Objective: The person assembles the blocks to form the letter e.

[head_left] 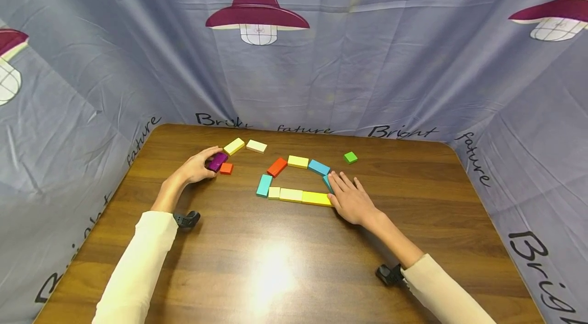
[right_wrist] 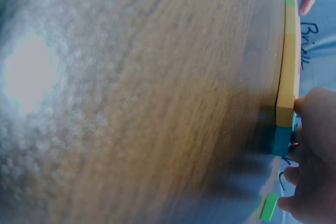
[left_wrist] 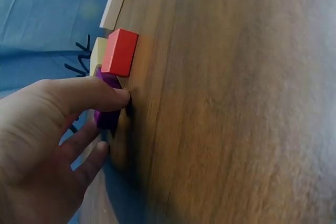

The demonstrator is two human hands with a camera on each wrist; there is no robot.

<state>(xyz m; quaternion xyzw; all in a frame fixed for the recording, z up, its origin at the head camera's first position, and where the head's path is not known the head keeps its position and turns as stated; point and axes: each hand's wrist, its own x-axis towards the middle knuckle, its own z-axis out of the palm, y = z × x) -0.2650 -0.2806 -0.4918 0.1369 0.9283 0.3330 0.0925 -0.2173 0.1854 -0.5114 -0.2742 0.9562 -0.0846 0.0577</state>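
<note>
My left hand (head_left: 198, 166) pinches a purple block (head_left: 218, 162) between thumb and fingers at the left of the table. In the left wrist view, the thumb crosses the front of that block. A small red block (head_left: 226, 169) lies right beside it. My right hand (head_left: 352, 200) rests with extended fingers at the right end of a ring of blocks. Its fingers partly cover a teal block (head_left: 327, 183), and its thumb touches the end of a long yellow block (head_left: 317, 198). The ring also includes a blue block (head_left: 319, 167), a larger red block (head_left: 277, 167) and another teal block (head_left: 264, 185).
Beyond the purple block lie a yellow block (head_left: 234, 146) and a cream block (head_left: 256, 146). A green block (head_left: 350, 157) sits behind the right hand. Printed cloth (head_left: 321, 74) hangs along the far edge and sides of the wooden table (head_left: 220, 263).
</note>
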